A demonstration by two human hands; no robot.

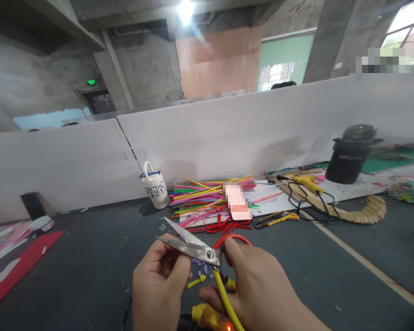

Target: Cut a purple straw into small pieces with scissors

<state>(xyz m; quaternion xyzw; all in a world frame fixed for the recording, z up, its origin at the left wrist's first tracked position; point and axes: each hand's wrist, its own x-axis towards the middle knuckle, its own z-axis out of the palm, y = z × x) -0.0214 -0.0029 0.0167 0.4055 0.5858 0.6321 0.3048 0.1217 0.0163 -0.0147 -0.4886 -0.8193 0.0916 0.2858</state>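
My right hand [262, 280] grips a pair of scissors [210, 254] by the handles, one red and one yellow. The worn metal blades are spread apart and point to the left. My left hand [160, 285] is closed, with thumb and fingers pinched together right under the lower blade. Whatever it holds is hidden. Between the hands, small purple scraps [203, 265] and a short yellow piece with a knob [196, 281] lie on the dark table [100, 257]. A yellow tool with a lit orange spot [207, 316] shows at the bottom edge, partly covered.
Behind lie colourful pipe cleaners [200, 195], a box cutter [283, 218] and a yellow glue gun [307, 183] with black cord. A white cup [156, 191] and a black lidded container [350, 158] stand before a white partition [214, 138]. Red paper [31, 266] lies left.
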